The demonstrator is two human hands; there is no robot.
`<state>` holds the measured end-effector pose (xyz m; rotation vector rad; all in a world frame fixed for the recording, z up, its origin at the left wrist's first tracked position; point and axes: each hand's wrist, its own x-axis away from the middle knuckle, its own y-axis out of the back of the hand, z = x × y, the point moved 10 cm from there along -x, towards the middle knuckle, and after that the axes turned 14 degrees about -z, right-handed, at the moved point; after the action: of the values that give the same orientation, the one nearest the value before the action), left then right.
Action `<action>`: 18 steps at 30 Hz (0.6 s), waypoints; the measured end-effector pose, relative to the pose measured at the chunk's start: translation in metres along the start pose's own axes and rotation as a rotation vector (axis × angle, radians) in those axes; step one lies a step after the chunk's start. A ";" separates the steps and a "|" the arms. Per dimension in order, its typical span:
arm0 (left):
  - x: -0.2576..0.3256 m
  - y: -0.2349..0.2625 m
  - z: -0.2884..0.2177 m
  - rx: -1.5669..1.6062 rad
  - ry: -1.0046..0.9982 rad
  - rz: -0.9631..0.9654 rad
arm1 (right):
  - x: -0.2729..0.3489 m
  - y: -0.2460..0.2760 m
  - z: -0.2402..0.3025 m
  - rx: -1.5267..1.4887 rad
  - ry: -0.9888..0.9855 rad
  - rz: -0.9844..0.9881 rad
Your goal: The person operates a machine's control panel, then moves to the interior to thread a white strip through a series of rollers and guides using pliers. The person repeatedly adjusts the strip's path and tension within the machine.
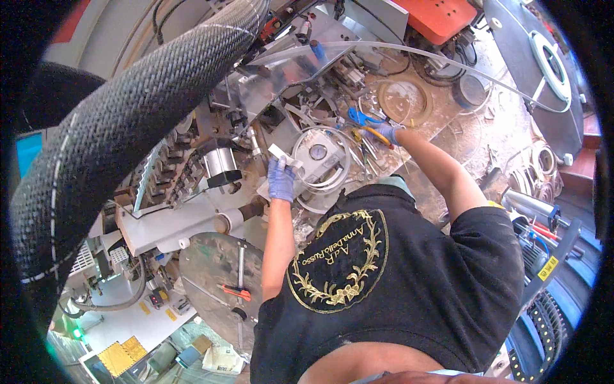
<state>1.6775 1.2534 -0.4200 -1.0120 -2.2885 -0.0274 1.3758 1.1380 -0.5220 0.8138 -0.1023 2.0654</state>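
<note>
My left hand (pixel 281 181), in a blue-violet glove, is closed on a short white strip (pixel 279 153). It is beside a grey machine plate with a round dial gauge (pixel 318 152), encircled by a loop of pale band (pixel 346 168). My right hand (pixel 386 134), gloved alike, reaches to a cluttered bench and closes around a tool with an orange-yellow handle (pixel 377 136); its working end is hard to make out. A blue tool (pixel 364 117) lies right by those fingers. Several metal wrenches (pixel 368 157) are scattered just below.
A thick black braided hose (pixel 141 121) crosses the upper left. A silver cylinder (pixel 220 163) stands left of my left hand. Red pliers (pixel 236 292) lie on a round plate (pixel 211 272). A long pale strip (pixel 448 61) arcs overhead toward a white reel (pixel 550 70). Debris covers the bench.
</note>
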 end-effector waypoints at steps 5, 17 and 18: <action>0.000 0.000 0.004 0.017 0.000 0.012 | 0.051 0.026 -0.031 0.164 0.092 -0.568; 0.014 -0.044 -0.008 0.064 0.037 0.085 | 0.031 0.006 0.023 0.000 0.307 -0.613; 0.011 -0.038 -0.001 0.114 0.079 0.066 | 0.052 -0.017 0.077 -0.053 0.419 -0.509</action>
<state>1.6470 1.2339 -0.4043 -1.0089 -2.1581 0.0883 1.4078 1.1579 -0.4350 0.3133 0.2561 1.6928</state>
